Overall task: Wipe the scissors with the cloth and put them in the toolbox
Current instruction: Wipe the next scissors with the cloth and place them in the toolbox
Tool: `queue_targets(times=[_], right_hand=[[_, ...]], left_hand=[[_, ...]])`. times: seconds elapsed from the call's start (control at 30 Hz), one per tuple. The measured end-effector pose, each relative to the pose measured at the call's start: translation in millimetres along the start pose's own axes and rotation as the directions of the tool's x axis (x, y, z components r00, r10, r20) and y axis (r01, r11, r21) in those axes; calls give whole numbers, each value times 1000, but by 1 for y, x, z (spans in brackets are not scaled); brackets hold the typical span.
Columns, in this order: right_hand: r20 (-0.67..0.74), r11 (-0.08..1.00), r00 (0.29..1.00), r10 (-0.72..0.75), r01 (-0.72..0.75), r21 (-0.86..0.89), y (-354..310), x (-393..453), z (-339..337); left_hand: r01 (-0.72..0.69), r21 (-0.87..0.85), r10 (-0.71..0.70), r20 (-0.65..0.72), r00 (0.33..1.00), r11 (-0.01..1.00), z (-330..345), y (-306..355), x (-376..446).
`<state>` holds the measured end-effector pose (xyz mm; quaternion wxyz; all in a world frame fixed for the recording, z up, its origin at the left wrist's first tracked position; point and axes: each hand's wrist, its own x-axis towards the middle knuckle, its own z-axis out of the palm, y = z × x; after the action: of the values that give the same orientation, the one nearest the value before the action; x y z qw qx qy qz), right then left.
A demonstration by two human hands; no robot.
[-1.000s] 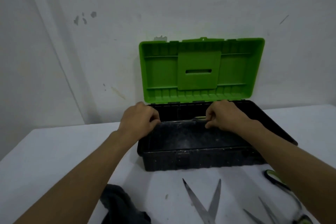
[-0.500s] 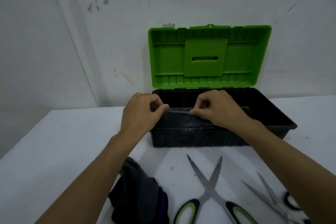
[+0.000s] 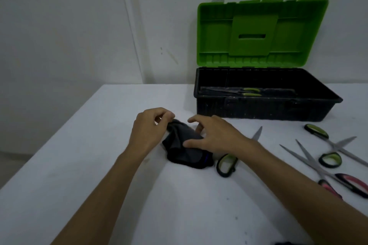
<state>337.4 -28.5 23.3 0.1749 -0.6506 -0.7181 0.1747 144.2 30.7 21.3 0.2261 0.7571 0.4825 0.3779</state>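
A dark grey cloth [image 3: 184, 148] lies bunched on the white table [image 3: 79, 165]. My left hand [image 3: 149, 127] pinches its far left corner. My right hand [image 3: 216, 134] rests on the cloth with fingers spread and loosely bent. The black toolbox [image 3: 258, 109] stands behind with its green lid [image 3: 258, 32] up; one pair of green-handled scissors [image 3: 247, 92] lies inside. Another green-handled pair [image 3: 228, 162] lies under my right wrist, its blade tip [image 3: 257, 133] showing beyond the wrist.
To the right lie a second green-handled pair of scissors [image 3: 328, 145] and a pink-handled pair [image 3: 318, 167], both spread open. A white wall stands behind the table. The table's left edge runs diagonally at the left.
Both hands left the toolbox, where they laid a pair of scissors, and came back to the cloth. The view swung left, so the toolbox now sits at the right.
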Motion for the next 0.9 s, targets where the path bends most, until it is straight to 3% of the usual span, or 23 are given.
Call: queue_targets(times=[0.2, 0.37, 0.47, 0.6, 0.73, 0.9], right_hand=[[-147, 999, 989, -19, 13, -47, 5, -15, 6], [-443, 944, 895, 48, 105, 314, 22, -35, -29], [-572, 897, 816, 81, 190, 398, 38, -55, -47], [-669, 917, 743, -3, 270, 295, 56, -81, -58], [-696, 920, 718, 2, 271, 282, 71, -97, -64], [-686, 931, 725, 60, 207, 301, 76, -98, -70]], left_hand=[[-10, -22, 9, -38, 999, 1000, -4, 5, -15], [-25, -11, 24, -67, 997, 1000, 2, 29, -24], [40, 54, -45, 87, 995, 998, 21, 49, -32], [-16, 299, -113, 410, 905, 954, 62, 82, -43], [-157, 457, -85, 465, 881, 875, 87, 103, -46], [-156, 444, -81, 469, 879, 882, 87, 106, -42]])
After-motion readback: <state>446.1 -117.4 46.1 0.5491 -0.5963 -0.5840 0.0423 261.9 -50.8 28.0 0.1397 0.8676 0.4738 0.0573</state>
